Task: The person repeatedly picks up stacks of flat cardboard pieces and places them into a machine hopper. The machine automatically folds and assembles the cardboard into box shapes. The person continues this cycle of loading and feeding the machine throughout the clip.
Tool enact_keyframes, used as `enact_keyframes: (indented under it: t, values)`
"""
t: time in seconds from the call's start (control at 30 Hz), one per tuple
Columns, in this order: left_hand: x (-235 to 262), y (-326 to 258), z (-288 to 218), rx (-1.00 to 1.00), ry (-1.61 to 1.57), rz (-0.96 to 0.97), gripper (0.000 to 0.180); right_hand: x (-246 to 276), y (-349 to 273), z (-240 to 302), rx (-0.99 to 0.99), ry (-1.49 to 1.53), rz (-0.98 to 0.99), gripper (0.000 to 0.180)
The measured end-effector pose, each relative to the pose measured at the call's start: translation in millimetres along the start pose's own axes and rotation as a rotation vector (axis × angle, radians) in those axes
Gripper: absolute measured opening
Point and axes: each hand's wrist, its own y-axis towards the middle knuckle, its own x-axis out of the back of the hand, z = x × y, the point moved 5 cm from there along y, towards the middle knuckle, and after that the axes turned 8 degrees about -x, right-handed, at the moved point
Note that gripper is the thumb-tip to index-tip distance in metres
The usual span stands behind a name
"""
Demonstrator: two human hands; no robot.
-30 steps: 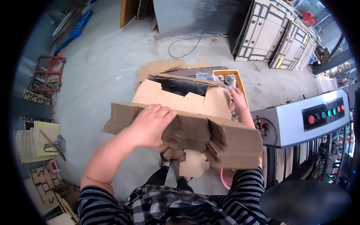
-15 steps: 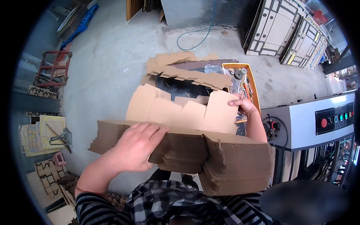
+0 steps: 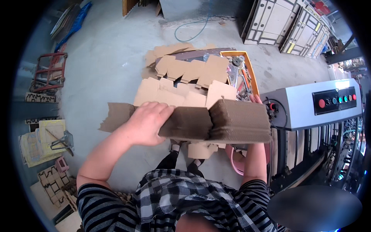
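A thick stack of die-cut corrugated cardboard blanks [image 3: 189, 121] is held up in front of me, its brown layered edges facing me. My left hand [image 3: 148, 120] is closed over its left part, thumb on the near side and fingers over the top. At the right end my right hand [image 3: 255, 99] shows only fingertips past the far corner; the stack hides its palm, and the forearm comes up beneath. Pale flat faces of the cardboard [image 3: 154, 91] rise beyond the stack's top edge. Farther off, a loose group of brown cardboard blanks [image 3: 193, 69] rests on a dark surface.
A yellow-rimmed tray [image 3: 251, 71] of tools stands beyond my right hand. To the right is a grey machine [image 3: 297, 102] with a button panel [image 3: 334, 100]. A pink bin [image 3: 236, 164] sits below the stack, near scrap cardboard [image 3: 203, 150]. Die boards [image 3: 270, 23] lean farther back.
The stack has been raised and moved away from my body, its layered edge now more evenly lined up. My right hand has gone from the upright far flap to the stack's right end.
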Motion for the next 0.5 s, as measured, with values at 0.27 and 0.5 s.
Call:
enact_keyframes:
  t: [0.27, 0.5]
  values:
    - [29.0, 15.0, -11.3, 0.003, 0.075, 0.046, 0.081, -53.6, -110.4, 44.5, 0.031, -0.6, 0.372, 0.056]
    - [42.5, 8.2, -17.0, -0.052, 0.093, -0.108, 0.082, -66.3, -120.9, 67.1, 0.156, -0.619, 0.248, 0.042]
